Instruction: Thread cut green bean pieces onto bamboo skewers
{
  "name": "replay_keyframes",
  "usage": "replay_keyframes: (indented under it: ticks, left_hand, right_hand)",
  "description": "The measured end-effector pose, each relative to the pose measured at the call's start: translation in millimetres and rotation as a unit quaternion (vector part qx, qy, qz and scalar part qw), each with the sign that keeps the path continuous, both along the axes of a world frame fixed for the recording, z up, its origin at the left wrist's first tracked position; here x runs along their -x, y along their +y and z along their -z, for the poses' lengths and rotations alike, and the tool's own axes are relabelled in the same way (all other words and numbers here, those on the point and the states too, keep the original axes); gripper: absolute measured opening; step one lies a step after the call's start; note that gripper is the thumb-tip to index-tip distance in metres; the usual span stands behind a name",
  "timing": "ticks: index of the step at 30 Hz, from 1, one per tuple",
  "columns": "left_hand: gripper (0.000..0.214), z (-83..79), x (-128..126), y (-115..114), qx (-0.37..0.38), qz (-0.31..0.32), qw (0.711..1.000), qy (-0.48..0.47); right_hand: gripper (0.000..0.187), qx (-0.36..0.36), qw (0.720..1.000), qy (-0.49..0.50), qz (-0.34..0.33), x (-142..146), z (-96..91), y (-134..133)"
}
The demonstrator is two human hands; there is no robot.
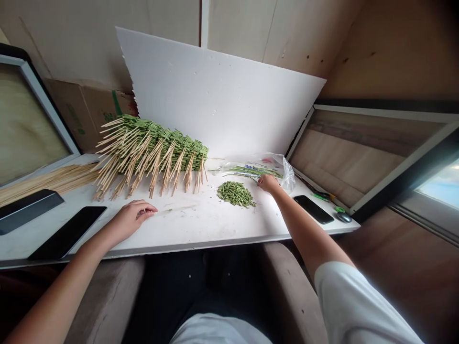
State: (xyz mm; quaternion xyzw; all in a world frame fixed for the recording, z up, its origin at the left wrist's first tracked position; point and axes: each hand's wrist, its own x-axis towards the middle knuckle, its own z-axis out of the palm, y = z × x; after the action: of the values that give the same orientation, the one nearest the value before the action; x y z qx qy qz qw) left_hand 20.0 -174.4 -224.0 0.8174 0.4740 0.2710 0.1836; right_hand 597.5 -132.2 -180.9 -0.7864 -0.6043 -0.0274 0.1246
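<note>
My left hand (138, 215) rests near the front of the white table, fingers and thumb pinched together. From its fingertips a faint, thin pale stick (184, 207) points right, blurred, with a small green bit on it. My right hand (268, 183) is closed at the near edge of a clear plastic bag (288, 174) and thin green stems (247, 170) with blue bits. What its fingers hold is hidden. Between the hands, nearer the right, lies a pile of short green pieces (234, 193). Behind my left hand is a large stack of green-tipped bamboo skewers (154, 148).
Loose bare skewers (71, 176) lie at the left, behind a black tablet-like slab (68, 231) and a dark bar (30, 210). A black phone (313, 209) and a small rounded dark object (343, 217) lie at the right. A white foam board (222, 95) stands behind.
</note>
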Motion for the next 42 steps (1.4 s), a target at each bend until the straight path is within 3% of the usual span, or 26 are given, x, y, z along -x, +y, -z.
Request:
replay_keyframes:
  ticks: [4, 9, 14, 16, 18, 23, 27, 30, 33, 38, 40, 42]
  left_hand:
    - [0.041, 6.6, 7, 4, -0.004, -0.002, 1.0, 0.018]
    - [0.04, 9.4, 8, 7, -0.035, -0.004, 0.999, 0.03]
    - [0.037, -14.6, -8, -7, -0.104, -0.008, 0.994, 0.023]
    - [0.036, -32.9, -23, -21, -0.121, -0.005, 0.993, 0.009]
    - [0.036, -52.9, -43, -37, -0.125, 0.005, 0.992, -0.029]
    - [0.047, -97.9, -90, -62, -0.11, 0.065, 0.975, -0.18]
    - [0.056, -128.9, -116, -69, -0.03, 0.136, 0.955, -0.262]
    - [0.05, -145.9, -131, -76, -0.001, 0.166, 0.947, -0.276]
    - [0.038, -151.9, -142, -80, 0.027, 0.21, 0.929, -0.304]
    - [0.031, -150.4, -142, -70, -0.026, 0.176, 0.919, -0.351]
    - [0.031, -152.0, -137, -65, -0.043, 0.159, 0.916, -0.366]
    - [0.032, -156.1, -128, -62, -0.053, 0.15, 0.906, -0.393]
  right_hand:
    - [0.016, 0.017, 0.999, -0.003, 0.034, -1, 3.0, 11]
    - [0.02, -0.014, 0.999, -0.006, 0.046, 8, -14.5, 10]
    - [0.03, -0.118, 0.993, -0.014, -0.016, 39, -49.5, -20]
    - [0.027, -0.248, 0.962, -0.036, -0.112, 60, -66.8, -38]
    - [0.023, -0.335, 0.919, -0.056, -0.202, 86, -84.3, -58]
    - [0.02, -0.422, 0.822, -0.045, -0.38, 157, -118.2, -98]
    - [0.036, -0.419, 0.78, -0.055, -0.462, 193, -130.8, -113]
    - [0.043, -0.41, 0.768, -0.071, -0.487, 206, -136.9, -117]
    - [0.038, -0.403, 0.765, -0.054, -0.499, 217, -143.5, -121]
    - [0.027, -0.346, 0.789, 0.11, -0.496, 226, -143.4, -136]
    - [0.039, -0.271, 0.814, 0.201, -0.473, 220, -133.5, -143]
    - [0.05, -0.133, 0.831, 0.283, -0.46, 207, -118.0, -149]
